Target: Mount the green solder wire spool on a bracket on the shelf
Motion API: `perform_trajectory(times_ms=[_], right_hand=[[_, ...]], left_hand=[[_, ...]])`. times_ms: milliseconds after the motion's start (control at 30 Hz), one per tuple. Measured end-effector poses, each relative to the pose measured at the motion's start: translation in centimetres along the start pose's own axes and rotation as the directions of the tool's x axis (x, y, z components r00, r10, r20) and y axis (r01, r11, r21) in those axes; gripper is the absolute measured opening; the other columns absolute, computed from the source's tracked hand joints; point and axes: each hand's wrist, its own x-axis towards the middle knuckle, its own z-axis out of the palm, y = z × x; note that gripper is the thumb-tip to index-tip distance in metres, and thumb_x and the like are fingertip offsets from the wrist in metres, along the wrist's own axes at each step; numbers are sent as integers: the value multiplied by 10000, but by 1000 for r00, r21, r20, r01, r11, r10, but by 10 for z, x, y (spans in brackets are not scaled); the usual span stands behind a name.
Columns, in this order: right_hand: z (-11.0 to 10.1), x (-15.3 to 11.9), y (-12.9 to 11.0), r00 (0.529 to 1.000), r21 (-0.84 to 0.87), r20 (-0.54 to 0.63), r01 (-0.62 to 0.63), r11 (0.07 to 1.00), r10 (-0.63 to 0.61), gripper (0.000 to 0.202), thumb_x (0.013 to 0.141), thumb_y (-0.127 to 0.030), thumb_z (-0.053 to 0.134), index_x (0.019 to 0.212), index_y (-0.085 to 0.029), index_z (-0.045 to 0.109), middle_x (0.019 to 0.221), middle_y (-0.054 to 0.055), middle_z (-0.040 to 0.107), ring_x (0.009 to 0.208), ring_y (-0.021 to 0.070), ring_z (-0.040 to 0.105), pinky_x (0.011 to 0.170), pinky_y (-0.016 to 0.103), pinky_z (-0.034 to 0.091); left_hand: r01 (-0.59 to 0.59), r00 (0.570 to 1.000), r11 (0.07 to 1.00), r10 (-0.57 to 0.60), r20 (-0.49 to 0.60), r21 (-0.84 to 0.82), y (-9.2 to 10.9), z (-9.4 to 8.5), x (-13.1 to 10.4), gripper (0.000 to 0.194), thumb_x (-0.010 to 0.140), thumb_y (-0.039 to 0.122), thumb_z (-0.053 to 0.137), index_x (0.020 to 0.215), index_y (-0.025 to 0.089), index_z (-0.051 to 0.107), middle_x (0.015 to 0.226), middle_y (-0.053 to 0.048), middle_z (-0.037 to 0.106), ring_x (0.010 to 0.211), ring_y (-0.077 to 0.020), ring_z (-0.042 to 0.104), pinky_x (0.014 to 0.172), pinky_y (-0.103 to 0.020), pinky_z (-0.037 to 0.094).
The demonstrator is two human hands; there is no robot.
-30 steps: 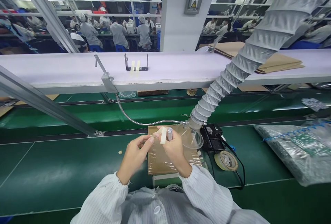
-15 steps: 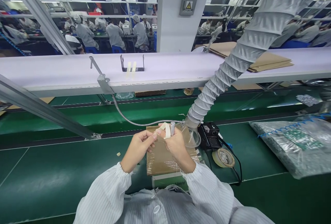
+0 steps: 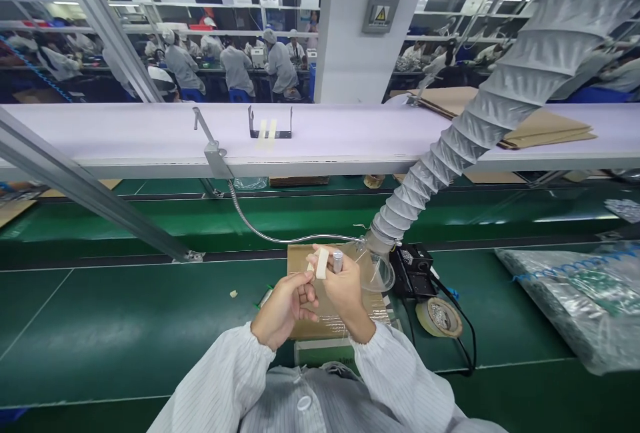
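Over a brown cardboard sheet (image 3: 320, 326), my left hand (image 3: 285, 306) pinches one end of a cream strip of masking tape (image 3: 323, 264) between thumb and forefinger, its other fingers loosely curled. The strip stands up in a bend at the fingers of my right hand (image 3: 346, 290). My right hand is closed, and the top of a small silver-grey cylinder (image 3: 337, 261) sticks out of its grip; the rest of the cylinder is hidden. A clear funnel-shaped hood (image 3: 376, 273) is just right of my right hand.
A grey flexible duct (image 3: 425, 183) runs down to the hood. To the right are a black device (image 3: 413, 270), a tape roll (image 3: 439, 318) with cables, and a plastic-wrapped pack (image 3: 575, 300). A white shelf (image 3: 340, 143) crosses ahead, holding a black bracket (image 3: 273, 134) and cardboard.
My left hand has turned and its lower fingers have opened out a little, still at the tape. The tape bend stands more upright in my right hand. The view has shifted slightly left.
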Motion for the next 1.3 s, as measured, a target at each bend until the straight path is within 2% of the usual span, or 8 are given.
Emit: perform_trajectory(times_ms=[167,267,367,433,733,933,1033,1300], right_hand=[[-22,30,-22,985,95,-158,85,992,-69,455,672,-381,858,1047,-156,734,897,68,757,837,236,716,789,389,583],[-30,39,-36,997,124,-32,72,990,-69,497,691,-397,858,1106,-164,715,873,56,753,857,251,734,834,415,587],[-24,35,-35,997,108,62,29,994,-36,480,712,-458,840,1066,-154,726,856,70,751,813,267,743,768,402,591],[-17,30,-31,997,61,74,27,998,-31,462,743,-496,807,1039,-149,733,827,77,747,789,274,743,735,388,578],[-15,27,-40,963,-206,127,260,943,-237,231,846,-358,657,949,-210,801,886,70,781,741,234,713,647,324,525],[-8,32,-62,887,-416,105,449,790,-449,336,863,-287,588,1140,-241,773,958,48,788,505,144,569,507,288,453],[-5,44,-73,863,-464,85,476,747,-497,257,889,-365,614,963,-207,803,842,46,767,595,167,595,574,293,450],[-5,74,-109,907,-287,220,413,864,-360,345,848,-503,681,826,-179,796,748,52,695,730,230,611,643,333,460]], left_hand=[[214,974,946,-227,25,243,-28,-15,-9,301,717,419,746,773,153,615,655,-37,603,606,-148,558,449,-233,502],[24,999,886,-5,-42,462,-21,-17,-11,384,754,507,720,808,134,648,727,-71,654,657,-150,577,492,-217,483],[-195,962,804,267,-48,562,12,-9,-9,497,835,578,636,1083,149,678,861,-81,692,705,-152,587,541,-227,478],[-275,931,736,365,-21,618,33,-1,-7,482,861,597,603,1055,166,696,892,-80,697,711,-156,588,564,-242,477],[-392,890,546,428,157,740,49,9,8,364,908,483,583,704,182,576,648,10,555,582,-114,443,554,-244,350],[-394,891,555,425,157,732,63,17,-1,365,904,498,575,713,187,561,652,3,567,585,-124,474,532,-239,353],[-358,902,591,419,104,723,71,16,-8,373,879,516,602,709,184,581,645,-7,576,591,-133,498,519,-234,381],[-356,900,660,432,54,662,82,2,-15,404,845,573,645,786,173,656,690,-25,607,625,-137,556,517,-221,460]])
